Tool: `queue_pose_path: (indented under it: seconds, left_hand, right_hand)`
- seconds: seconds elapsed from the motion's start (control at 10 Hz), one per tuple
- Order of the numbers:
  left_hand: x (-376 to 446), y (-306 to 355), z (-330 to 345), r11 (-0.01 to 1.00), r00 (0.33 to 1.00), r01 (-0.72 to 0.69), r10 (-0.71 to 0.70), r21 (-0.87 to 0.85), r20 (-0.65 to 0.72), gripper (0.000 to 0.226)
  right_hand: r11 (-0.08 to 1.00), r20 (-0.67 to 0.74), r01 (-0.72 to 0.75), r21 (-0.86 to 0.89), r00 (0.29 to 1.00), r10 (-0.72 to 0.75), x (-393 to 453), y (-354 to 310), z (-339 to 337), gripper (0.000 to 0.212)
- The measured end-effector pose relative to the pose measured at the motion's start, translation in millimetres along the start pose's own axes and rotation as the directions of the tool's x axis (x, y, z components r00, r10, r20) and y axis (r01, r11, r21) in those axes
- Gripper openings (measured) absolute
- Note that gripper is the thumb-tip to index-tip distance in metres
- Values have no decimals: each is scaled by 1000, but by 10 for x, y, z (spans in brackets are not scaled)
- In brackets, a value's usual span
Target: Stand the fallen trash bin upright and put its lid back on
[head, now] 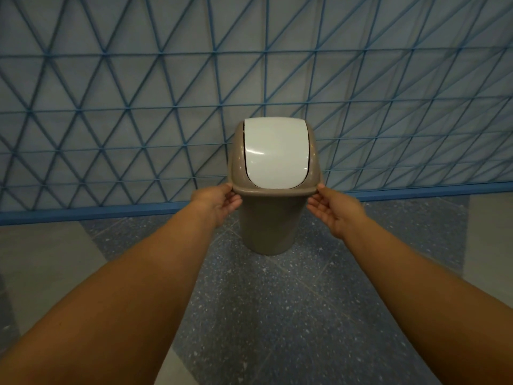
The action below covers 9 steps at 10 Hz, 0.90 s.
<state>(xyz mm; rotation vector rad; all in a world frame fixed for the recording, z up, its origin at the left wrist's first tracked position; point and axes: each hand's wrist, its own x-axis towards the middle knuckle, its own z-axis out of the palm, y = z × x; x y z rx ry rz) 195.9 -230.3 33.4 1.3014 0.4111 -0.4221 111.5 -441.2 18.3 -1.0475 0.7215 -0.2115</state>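
A taupe trash bin (268,226) stands upright on the speckled floor, close to the wall. Its domed taupe lid (236,151), with a white swing flap (276,154), sits on top of the bin. My left hand (219,202) pinches the lid's rim at its left corner, thumb on top and fingers underneath. My right hand (331,209) grips the rim's right corner the same way. Both arms reach forward from the bottom corners of the head view.
Behind the bin rises a grey wall (138,93) crossed by a blue triangular lattice, ending in a blue baseboard (111,213). The floor is dark speckled tile (277,315) with a lighter grey patch (41,259) on the left.
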Motion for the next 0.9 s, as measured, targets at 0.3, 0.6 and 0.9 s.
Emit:
queue_pose_path:
  seconds: [0.3, 0.6, 0.9]
  left_hand:
    - [-86, -81, 66, 997, 999, 41, -39, -70, 29, 18]
    - [-48, -86, 81, 995, 1000, 24, -25, -98, -8, 17]
    - [-161, -112, 23, 999, 996, -36, 35, -12, -77, 12]
  right_hand:
    - [999, -33, 12, -44, 999, -13, 37, -120, -24, 19]
    - [998, -12, 7, -61, 1000, -8, 27, -126, -6, 27]
    - [990, -54, -11, -141, 999, 3, -37, -56, -82, 47]
